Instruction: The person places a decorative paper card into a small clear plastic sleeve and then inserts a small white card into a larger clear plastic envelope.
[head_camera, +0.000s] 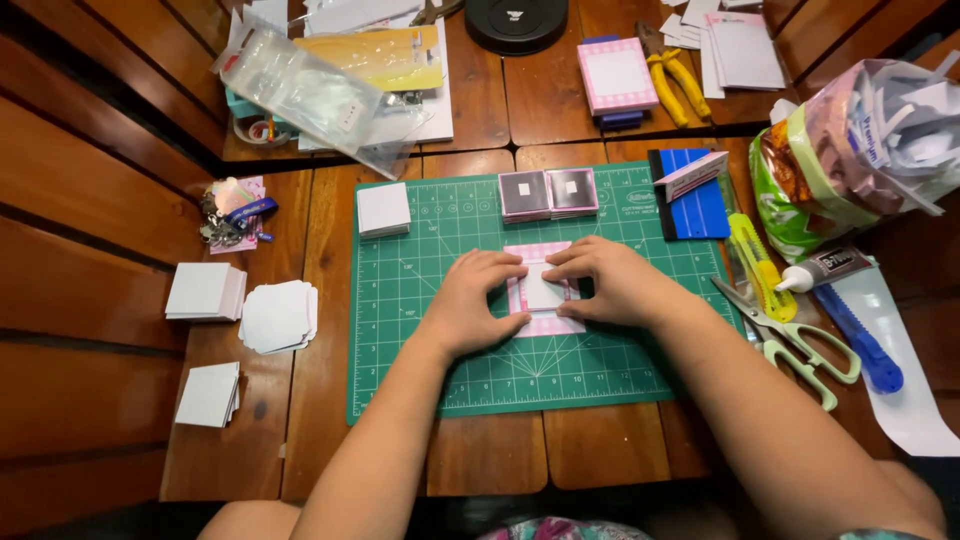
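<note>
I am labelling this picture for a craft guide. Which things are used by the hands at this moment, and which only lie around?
In use:
left hand
right hand
pink and white paper piece
green cutting mat

Lying about:
scissors
yellow pliers
glue bottle
yellow cutter
white card stacks
two finished squares

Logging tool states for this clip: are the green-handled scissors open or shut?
Open. The scissors lie flat at the right edge of the green cutting mat, blades slightly parted in a narrow V, untouched by either hand.
</note>
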